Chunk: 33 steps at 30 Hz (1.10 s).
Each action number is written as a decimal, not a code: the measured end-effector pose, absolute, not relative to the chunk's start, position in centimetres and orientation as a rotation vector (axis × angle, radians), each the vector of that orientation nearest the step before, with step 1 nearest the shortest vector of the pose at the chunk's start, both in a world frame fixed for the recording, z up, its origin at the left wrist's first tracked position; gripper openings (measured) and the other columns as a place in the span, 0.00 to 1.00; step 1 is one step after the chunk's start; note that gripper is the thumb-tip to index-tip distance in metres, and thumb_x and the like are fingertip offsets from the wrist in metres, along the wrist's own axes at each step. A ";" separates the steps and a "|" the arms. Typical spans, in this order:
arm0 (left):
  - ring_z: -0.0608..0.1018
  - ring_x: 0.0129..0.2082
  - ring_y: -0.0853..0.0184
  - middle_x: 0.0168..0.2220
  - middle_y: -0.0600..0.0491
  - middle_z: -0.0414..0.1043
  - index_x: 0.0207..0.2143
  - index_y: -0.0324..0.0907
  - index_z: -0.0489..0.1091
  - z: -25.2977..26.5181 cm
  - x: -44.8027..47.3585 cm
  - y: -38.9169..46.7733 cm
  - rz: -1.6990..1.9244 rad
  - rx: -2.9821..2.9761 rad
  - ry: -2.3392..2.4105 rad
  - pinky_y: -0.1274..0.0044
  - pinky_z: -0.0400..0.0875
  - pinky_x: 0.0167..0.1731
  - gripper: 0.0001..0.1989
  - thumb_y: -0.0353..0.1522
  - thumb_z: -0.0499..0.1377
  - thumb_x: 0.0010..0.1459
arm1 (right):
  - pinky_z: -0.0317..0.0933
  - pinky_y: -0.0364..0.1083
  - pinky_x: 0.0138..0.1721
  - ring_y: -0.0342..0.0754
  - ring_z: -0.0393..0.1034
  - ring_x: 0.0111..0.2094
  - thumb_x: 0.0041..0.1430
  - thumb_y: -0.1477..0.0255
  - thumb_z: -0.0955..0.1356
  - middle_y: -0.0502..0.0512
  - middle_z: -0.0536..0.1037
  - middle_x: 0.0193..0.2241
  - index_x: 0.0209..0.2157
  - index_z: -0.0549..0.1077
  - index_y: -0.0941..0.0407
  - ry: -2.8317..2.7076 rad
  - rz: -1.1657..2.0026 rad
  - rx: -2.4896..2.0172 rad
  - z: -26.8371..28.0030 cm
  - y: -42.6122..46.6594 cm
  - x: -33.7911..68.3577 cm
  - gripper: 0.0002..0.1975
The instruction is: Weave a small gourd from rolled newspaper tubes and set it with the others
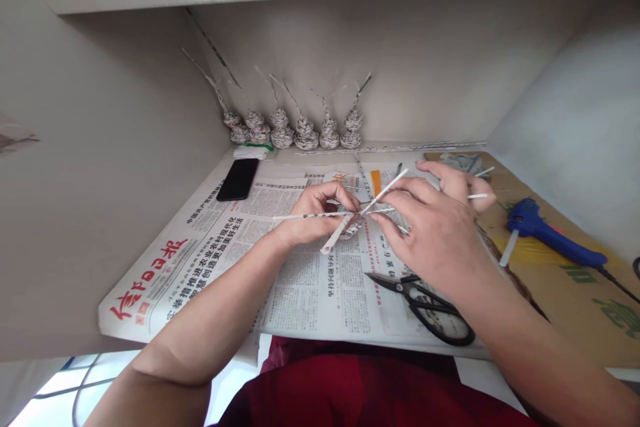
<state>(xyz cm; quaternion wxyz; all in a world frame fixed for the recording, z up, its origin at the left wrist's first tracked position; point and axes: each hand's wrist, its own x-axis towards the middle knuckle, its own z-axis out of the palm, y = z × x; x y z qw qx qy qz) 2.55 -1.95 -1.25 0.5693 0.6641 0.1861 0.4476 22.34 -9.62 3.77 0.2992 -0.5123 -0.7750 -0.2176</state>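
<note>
Left hand (320, 210): grip pinched on crossed paper sticks (387, 189) | right hand (443, 223): fingers touching the sticks, cannot tell whether grip is closed | sticks: between hands, above newspaper (295, 287) | scissors (401, 287): lying on newspaper

Rolled strips (340, 232) above mid-worktop: paper, matt, mostly white, some print-flecked; tight, fairly smooth rolls. Row of coiled figures (307, 136) along back edge, toward left corner: same printed paper by look, matt, rough and ridged. Newspaper (295, 293) over worktop to front edge: thin, matt, smooth, lightly creased. Phone (238, 179) near left edge: dark, smooth, glossy face. Scissors (411, 288) near front edge: dark metal blades, smooth black handles, slight sheen. Right edge: cardboard (570, 307), brown, matt, printed; glossy yellow tape (525, 252) across it. Glue gun (555, 237) there: blue plastic, smooth, low sheen; translucent, smooth glue stick (509, 248).
</note>
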 end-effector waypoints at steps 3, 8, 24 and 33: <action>0.79 0.35 0.69 0.36 0.49 0.78 0.30 0.37 0.69 -1.1 2.6 -2.1 1.036 1.572 0.466 0.77 0.74 0.35 0.13 0.31 0.71 0.49 | 0.49 0.69 0.56 0.69 0.61 0.58 0.59 0.69 0.72 0.56 0.80 0.45 0.35 0.78 0.52 -2.061 -0.573 -1.374 3.6 -9.6 22.1 0.03; 0.79 0.35 0.70 0.35 0.50 0.76 0.34 0.37 0.70 -0.7 2.6 -2.3 1.059 1.646 0.529 0.79 0.74 0.36 0.15 0.31 0.72 0.48 | 0.63 0.59 0.51 0.60 0.68 0.48 0.60 0.74 0.71 0.60 0.79 0.42 0.37 0.79 0.56 -2.150 -0.398 -1.243 3.7 -9.5 21.7 0.04; 0.76 0.35 0.71 0.35 0.52 0.73 0.36 0.40 0.64 -0.6 2.8 -2.3 1.093 1.635 0.458 0.78 0.72 0.37 0.19 0.29 0.71 0.49 | 0.66 0.55 0.41 0.58 0.67 0.38 0.58 0.77 0.67 0.60 0.75 0.31 0.31 0.74 0.59 -2.094 -0.346 -1.291 2.4 -8.4 20.5 0.03; 0.76 0.36 0.70 0.36 0.51 0.74 0.37 0.39 0.66 -0.5 2.8 -2.3 1.139 1.653 0.554 0.78 0.72 0.38 0.15 0.26 0.69 0.50 | 0.69 0.51 0.43 0.52 0.73 0.43 0.59 0.77 0.71 0.58 0.79 0.42 0.44 0.76 0.54 -1.821 -0.365 -1.079 3.6 -10.1 21.9 0.11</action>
